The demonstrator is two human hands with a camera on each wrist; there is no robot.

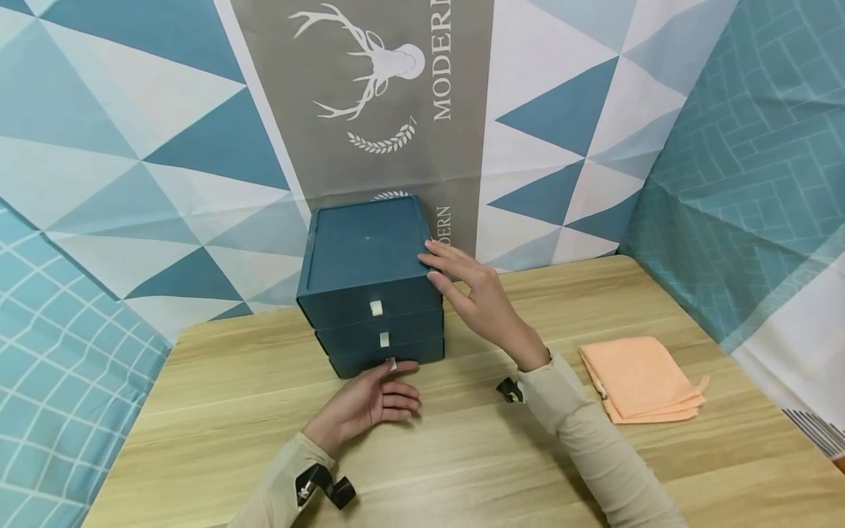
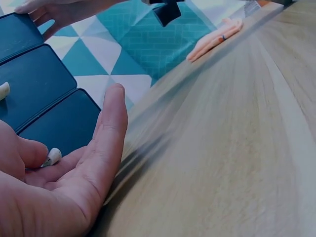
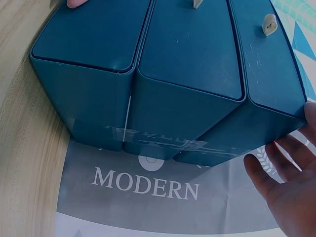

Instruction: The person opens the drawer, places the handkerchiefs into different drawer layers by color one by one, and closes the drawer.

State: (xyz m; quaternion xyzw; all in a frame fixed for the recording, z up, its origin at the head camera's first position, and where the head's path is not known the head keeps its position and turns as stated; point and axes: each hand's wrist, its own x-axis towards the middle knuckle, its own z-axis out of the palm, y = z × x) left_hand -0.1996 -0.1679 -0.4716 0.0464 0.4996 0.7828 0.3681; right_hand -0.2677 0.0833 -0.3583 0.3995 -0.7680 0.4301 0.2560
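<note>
A dark teal box [image 1: 366,257] with three stacked drawers stands at the back middle of the wooden table [image 1: 231,440]. Each drawer front carries a small white tab. My left hand [image 1: 379,389] lies palm up in front of the box, and its thumb and fingers pinch the bottom drawer's tab [image 1: 392,364]. The left wrist view shows that tab [image 2: 53,156] between the thumb and fingers of the left hand [image 2: 74,173]. My right hand [image 1: 462,282] rests with straight fingers on the box's top right edge. The right wrist view shows the box [image 3: 182,74] with the right hand [image 3: 286,177] beside it.
A folded orange cloth [image 1: 640,378] lies on the table to the right of the box. Patterned blue, white and grey backdrop sheets [image 1: 165,147] close in the back and both sides. The box stands close to the rear sheet.
</note>
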